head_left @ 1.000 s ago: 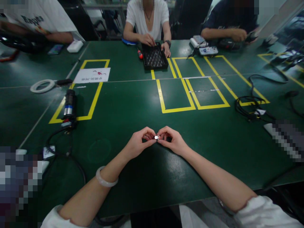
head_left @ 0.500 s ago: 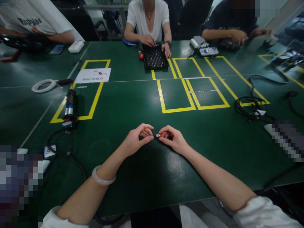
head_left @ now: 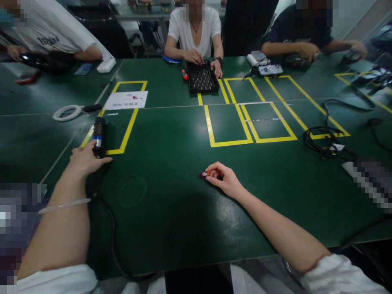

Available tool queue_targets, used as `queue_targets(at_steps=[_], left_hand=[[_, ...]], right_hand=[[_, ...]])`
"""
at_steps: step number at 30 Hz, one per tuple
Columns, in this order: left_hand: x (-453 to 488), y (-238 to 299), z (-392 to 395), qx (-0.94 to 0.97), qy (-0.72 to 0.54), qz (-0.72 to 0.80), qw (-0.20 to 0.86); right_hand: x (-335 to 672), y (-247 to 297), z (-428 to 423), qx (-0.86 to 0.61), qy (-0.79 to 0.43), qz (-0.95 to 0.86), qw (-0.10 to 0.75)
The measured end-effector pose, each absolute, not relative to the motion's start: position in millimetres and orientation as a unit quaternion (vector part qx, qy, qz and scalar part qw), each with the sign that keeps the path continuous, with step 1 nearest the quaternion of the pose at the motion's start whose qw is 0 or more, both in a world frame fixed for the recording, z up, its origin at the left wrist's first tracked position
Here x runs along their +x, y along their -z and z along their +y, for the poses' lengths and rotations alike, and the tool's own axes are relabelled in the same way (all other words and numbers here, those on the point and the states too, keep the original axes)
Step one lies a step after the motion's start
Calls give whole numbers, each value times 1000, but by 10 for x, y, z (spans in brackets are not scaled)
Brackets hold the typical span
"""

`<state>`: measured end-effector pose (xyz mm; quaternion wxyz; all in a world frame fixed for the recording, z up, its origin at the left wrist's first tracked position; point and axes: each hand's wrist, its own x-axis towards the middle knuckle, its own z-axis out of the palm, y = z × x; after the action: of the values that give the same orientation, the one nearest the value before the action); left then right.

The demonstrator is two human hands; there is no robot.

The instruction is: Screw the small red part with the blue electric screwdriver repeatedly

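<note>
My right hand pinches a small red, orange and white piece low over the table; its exact kind is too small to tell. Over at the left, my left hand is at the near end of a black cylindrical tool with blue and silver bands and a cable. Its thumb sticks out to the right, apart from the fingers, and it has not closed round the tool. Part of the tool's near end is hidden by the hand.
Yellow tape outlines mark the green table. A white paper sheet and a white tape ring lie at left, coiled black cable at right. Across the table, a co-worker handles a black tray; others sit either side.
My left hand has left the small piece and moved left to the cylindrical tool. My right hand stays in place with the small piece. The view has shifted slightly.
</note>
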<state>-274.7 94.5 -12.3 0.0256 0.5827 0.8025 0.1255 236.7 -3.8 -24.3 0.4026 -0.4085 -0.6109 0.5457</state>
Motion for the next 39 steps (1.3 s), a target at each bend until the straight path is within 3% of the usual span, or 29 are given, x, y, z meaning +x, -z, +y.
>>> queue_targets(at_steps=[7, 17, 25, 39], left_hand=[[-2516, 76, 819, 610, -153, 777, 32], [-944, -104, 226, 652, -119, 747, 53], [161, -150, -154, 750, -90, 653, 63], [496, -75, -368, 813, -114, 557, 125]], right_hand=[[2366, 250, -43, -412, -540, -615, 399], [2367, 230, -44, -414, -519, -630, 403], [2388, 241, -49, -437, -398, -703, 395], [2457, 172, -35, -454, -326, -749, 355]])
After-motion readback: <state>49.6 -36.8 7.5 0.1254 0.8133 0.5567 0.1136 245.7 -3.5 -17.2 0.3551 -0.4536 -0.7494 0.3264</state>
